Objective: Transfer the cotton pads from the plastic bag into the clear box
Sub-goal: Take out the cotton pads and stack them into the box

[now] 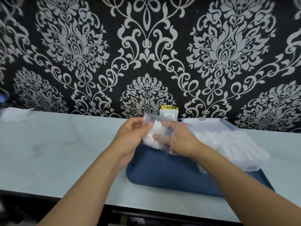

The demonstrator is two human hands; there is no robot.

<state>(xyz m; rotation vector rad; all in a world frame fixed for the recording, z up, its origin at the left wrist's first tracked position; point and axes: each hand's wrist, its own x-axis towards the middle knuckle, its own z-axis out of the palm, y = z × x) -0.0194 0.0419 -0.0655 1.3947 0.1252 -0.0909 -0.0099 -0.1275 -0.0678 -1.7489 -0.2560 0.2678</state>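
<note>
Damask-patterned wall (146, 46) stood beyond both hands, pale countertop (57, 152) ran under them. Blue pouch (162, 173) lay flat on the counter just below the hands. Clear box (228, 144) sat to the outer side of the right hand, lid up at the back, already packed with rows of white pads, looked well filled. Plastic bag (160, 136) was held up between the hands, above the pouch's far edge. Left hand (130, 136) gripped the bag's left side, fingers curled on the film near the mouth. Right hand (177, 139) was pushed inside the bag, film draped over the wrist; fingers curled around the cotton pads (154, 128), though whether they had a firm hold was hard to tell through the plastic. A bunch of pads remained in the bag. Judged: much of the transfer done, the remaining clump still to be pulled out and laid in the box. Small white socket with yellow sticker (169, 111) sat on the wall just past the bag.
</note>
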